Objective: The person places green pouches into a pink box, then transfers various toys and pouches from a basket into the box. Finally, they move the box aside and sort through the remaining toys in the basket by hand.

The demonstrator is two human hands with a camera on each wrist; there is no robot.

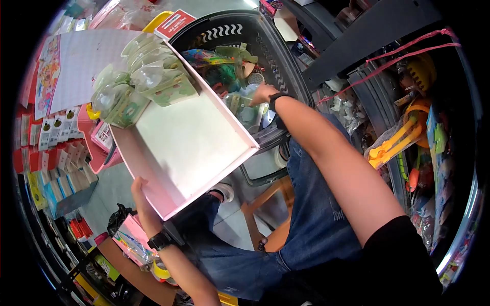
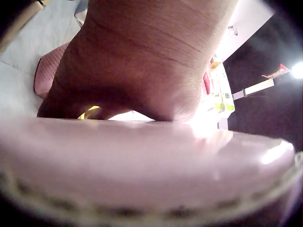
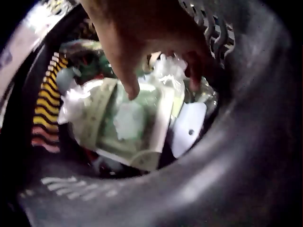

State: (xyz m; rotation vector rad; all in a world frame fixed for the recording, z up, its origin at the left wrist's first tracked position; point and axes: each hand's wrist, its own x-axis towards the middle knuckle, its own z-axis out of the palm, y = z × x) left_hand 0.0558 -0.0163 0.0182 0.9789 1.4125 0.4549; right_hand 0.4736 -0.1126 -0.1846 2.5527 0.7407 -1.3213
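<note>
Left hand grips, right hand reaches out ahead

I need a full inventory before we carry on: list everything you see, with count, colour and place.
shallow tray: one, pink outside, white inside, centre
bagged packets: several overlapping, pale green, tray's far end
slotted basket: one, black, right of tray
bagged packet in basket: at least one, green
holed card: one, white, in basket
lettered box: one, red and white, beyond tray
plastic basket: one, pink, left of tray
shelf goods: many, mixed colours, left; too small to itemise
netted item: one, orange-yellow, right
wooden frame: one, brown, between legs
shoe: one, white, below tray
jeans: one pair, blue, bottom centre
left hand: one, bare, gripping tray edge
right hand: one, bare, inside slotted basket
</note>
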